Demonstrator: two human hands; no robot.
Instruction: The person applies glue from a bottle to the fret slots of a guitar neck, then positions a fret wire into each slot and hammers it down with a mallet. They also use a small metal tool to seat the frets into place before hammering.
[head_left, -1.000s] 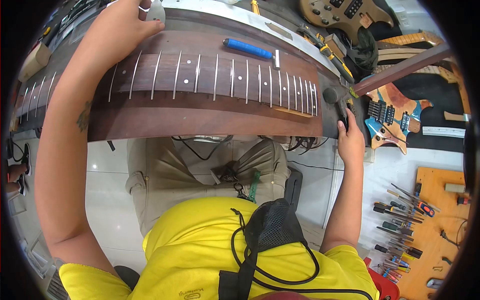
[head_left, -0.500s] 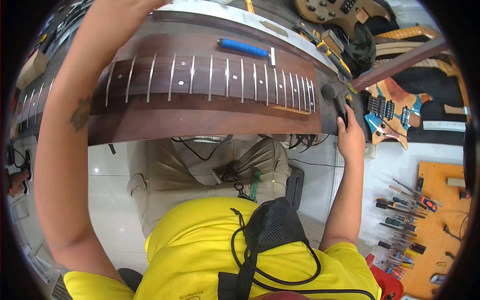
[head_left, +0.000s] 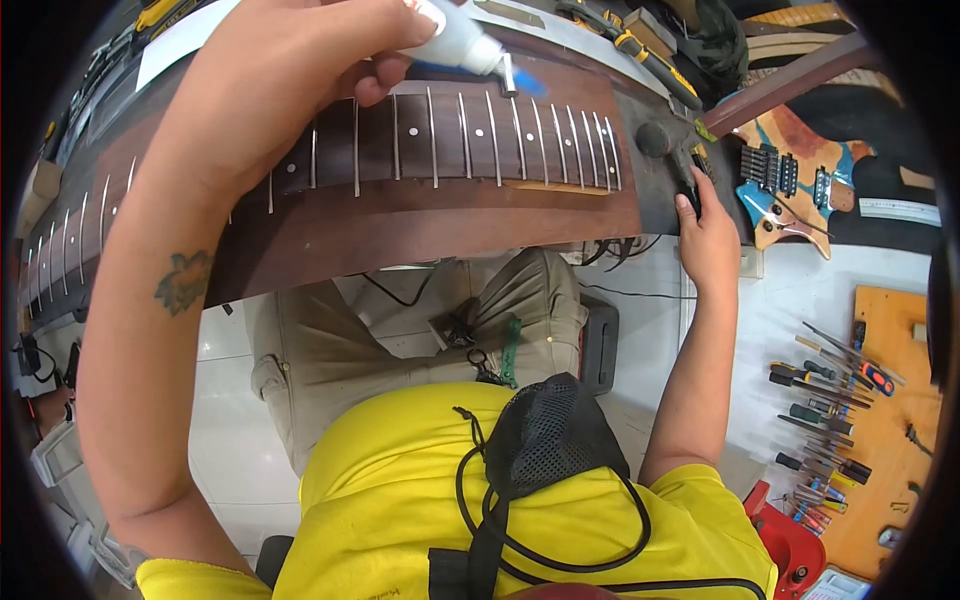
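My left hand (head_left: 330, 50) is closed around a whitish squeeze bottle (head_left: 468, 48), held above the far edge of the fretboard. The bottle's tapered nozzle ends in a blurred blue tip pointing right. The dark fretboard (head_left: 380, 155), with white dot inlays and several metal fret wires across it, lies on a brown board (head_left: 420, 215). Behind the bottle, a blue-handled tool with a metal crosspiece (head_left: 508, 76) is partly hidden. Off the board's right end, my right hand (head_left: 710, 235) is wrapped round the dark handle of a hammer (head_left: 657, 140) with a round black head.
A guitar body (head_left: 800, 190) in natural wood and blue lies to the right. Pliers (head_left: 650, 65) with yellow-black handles rest at the back. A reddish-brown beam (head_left: 790, 85) slants across the right side. Files and screwdrivers line a wooden panel (head_left: 880, 430) lower right.
My left hand has come from the top edge toward the fretboard, bringing the bottle into view. The camera view has shifted slightly; my right hand stays on the hammer.
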